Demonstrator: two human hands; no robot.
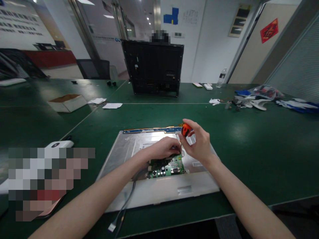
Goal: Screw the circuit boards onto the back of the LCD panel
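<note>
My right hand (200, 142) grips a screwdriver (186, 129) by its orange and black handle, its thin shaft pointing down toward the board's upper right corner. Close to the shaft's lower end, my left hand (166, 147) has its fingers pinched together; what lies between them is hidden. Below both hands a green circuit board (165, 170) sits on the back of a silver display panel (112, 162). A narrow blue circuit strip (149, 130) runs along the panel's far edge. Dark cables (129, 197) with a white connector (112, 227) hang over the near edge.
A black monitor housing (154, 66) stands upright across the green table (249, 149), a person partly behind it. An open box (67, 103) and papers (112, 106) lie left; a bottle (221, 77), loose parts (245, 101) and a plastic bag (266, 91) lie right.
</note>
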